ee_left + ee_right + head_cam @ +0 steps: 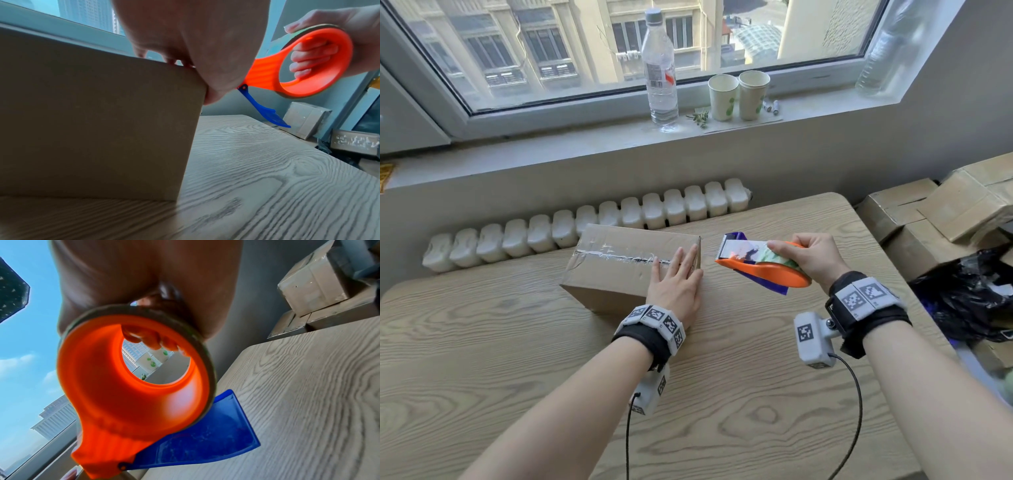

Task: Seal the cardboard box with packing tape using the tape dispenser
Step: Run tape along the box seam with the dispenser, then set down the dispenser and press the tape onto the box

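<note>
A closed cardboard box point(616, 267) lies on the wooden table point(722, 394), with a wrinkled strip of clear tape along its top seam. My left hand point(676, 279) rests flat on the box's right end, fingers straight, thumb over the corner; the box's near side point(92, 121) fills the left wrist view. My right hand point(810, 255) grips an orange tape dispenser point(760, 265) in the air just right of the box, its cutter end toward the box. My fingers curl through its ring point(308, 60). A blue flap point(197, 439) hangs under the orange dispenser point(127, 394).
A white radiator point(592, 222) runs behind the table. On the window sill stand a water bottle point(659, 68) and two paper cups point(738, 96). Stacked cardboard boxes point(941, 209) and a black plastic bag point(969, 294) crowd the table's right edge.
</note>
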A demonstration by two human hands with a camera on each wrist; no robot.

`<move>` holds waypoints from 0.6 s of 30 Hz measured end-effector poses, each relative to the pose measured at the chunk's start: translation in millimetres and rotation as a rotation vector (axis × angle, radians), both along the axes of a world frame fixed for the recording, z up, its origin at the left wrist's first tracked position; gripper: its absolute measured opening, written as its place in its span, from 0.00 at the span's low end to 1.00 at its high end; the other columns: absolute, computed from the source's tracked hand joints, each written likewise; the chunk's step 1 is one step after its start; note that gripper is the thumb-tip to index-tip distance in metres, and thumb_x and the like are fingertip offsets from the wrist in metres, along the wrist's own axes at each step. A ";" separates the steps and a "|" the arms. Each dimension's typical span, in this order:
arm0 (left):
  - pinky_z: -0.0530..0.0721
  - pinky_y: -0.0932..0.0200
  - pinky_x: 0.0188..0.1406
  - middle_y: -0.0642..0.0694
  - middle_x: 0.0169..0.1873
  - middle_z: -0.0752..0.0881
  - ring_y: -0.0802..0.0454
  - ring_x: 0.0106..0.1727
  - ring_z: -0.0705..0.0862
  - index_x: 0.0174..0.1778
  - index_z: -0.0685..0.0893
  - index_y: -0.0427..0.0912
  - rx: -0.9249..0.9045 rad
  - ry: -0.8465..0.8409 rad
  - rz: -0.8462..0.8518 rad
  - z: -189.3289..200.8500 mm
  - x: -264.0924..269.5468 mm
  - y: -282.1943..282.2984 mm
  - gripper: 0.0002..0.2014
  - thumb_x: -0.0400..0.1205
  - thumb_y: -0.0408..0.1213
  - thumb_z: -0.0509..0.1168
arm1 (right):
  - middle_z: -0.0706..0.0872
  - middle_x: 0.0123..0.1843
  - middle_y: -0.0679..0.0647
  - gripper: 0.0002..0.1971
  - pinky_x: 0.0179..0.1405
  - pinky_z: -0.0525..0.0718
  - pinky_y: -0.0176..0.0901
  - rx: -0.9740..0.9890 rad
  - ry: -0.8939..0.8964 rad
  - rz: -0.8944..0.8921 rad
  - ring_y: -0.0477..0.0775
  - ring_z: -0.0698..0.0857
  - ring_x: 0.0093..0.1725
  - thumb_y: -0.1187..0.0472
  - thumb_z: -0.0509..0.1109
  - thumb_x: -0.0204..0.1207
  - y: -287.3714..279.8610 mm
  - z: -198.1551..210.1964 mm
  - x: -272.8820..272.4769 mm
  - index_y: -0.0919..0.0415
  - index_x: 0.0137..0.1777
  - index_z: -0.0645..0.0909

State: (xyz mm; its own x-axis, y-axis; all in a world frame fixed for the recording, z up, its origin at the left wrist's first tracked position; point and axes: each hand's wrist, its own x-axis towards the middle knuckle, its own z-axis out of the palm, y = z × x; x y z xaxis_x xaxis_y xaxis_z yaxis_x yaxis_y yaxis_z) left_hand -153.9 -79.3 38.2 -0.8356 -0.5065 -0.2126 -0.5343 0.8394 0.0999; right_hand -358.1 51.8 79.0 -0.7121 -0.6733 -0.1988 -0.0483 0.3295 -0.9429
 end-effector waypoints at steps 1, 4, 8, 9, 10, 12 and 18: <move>0.41 0.31 0.78 0.51 0.83 0.39 0.48 0.84 0.39 0.73 0.65 0.53 0.016 0.001 0.003 -0.1 -0.4 0.4 0.20 0.84 0.44 0.48 | 0.73 0.18 0.47 0.24 0.20 0.70 0.33 -0.007 -0.007 -0.008 0.42 0.72 0.20 0.59 0.80 0.66 1.0 -1.9 0.7 0.56 0.18 0.68; 0.36 0.40 0.80 0.55 0.82 0.37 0.53 0.83 0.36 0.81 0.47 0.57 0.054 0.062 0.007 -1.1 5.4 -0.4 0.26 0.86 0.49 0.45 | 0.73 0.15 0.42 0.24 0.19 0.70 0.30 -0.024 -0.012 -0.021 0.40 0.72 0.18 0.61 0.79 0.67 3.0 -4.7 1.4 0.56 0.17 0.68; 0.36 0.53 0.81 0.55 0.83 0.41 0.57 0.83 0.39 0.81 0.40 0.49 0.045 0.083 0.033 -3.5 18.3 -3.3 0.27 0.86 0.49 0.39 | 0.73 0.15 0.42 0.24 0.18 0.70 0.29 -0.031 -0.023 -0.051 0.40 0.71 0.18 0.60 0.79 0.67 -0.9 -7.9 3.3 0.55 0.17 0.69; 0.37 0.54 0.81 0.55 0.83 0.42 0.58 0.83 0.39 0.82 0.41 0.50 0.053 0.071 0.037 -4.9 19.3 -4.1 0.27 0.86 0.49 0.38 | 0.72 0.14 0.41 0.24 0.17 0.69 0.29 -0.032 -0.027 -0.056 0.39 0.71 0.17 0.60 0.79 0.67 -2.9 -9.3 4.6 0.56 0.17 0.69; 0.38 0.55 0.81 0.55 0.83 0.42 0.58 0.83 0.40 0.82 0.41 0.50 0.064 0.069 0.039 -6.3 19.2 -4.9 0.27 0.86 0.50 0.39 | 0.72 0.13 0.41 0.24 0.17 0.69 0.28 -0.034 -0.029 -0.058 0.38 0.70 0.16 0.60 0.79 0.67 -4.5 -10.7 5.8 0.56 0.17 0.69; 0.39 0.57 0.82 0.54 0.83 0.42 0.58 0.83 0.40 0.81 0.40 0.48 0.081 0.081 0.038 -7.5 17.7 -6.8 0.29 0.86 0.51 0.40 | 0.73 0.13 0.41 0.23 0.17 0.69 0.28 -0.029 -0.030 -0.056 0.38 0.70 0.16 0.60 0.79 0.67 -7.1 -12.6 9.3 0.57 0.18 0.70; 0.39 0.47 0.81 0.36 0.82 0.37 0.40 0.83 0.36 0.81 0.38 0.52 0.060 0.030 0.169 -7.2 17.2 -4.0 0.35 0.82 0.59 0.46 | 0.71 0.14 0.41 0.23 0.17 0.68 0.29 -0.015 -0.021 -0.049 0.39 0.69 0.16 0.57 0.79 0.67 -5.8 -12.9 14.3 0.58 0.19 0.70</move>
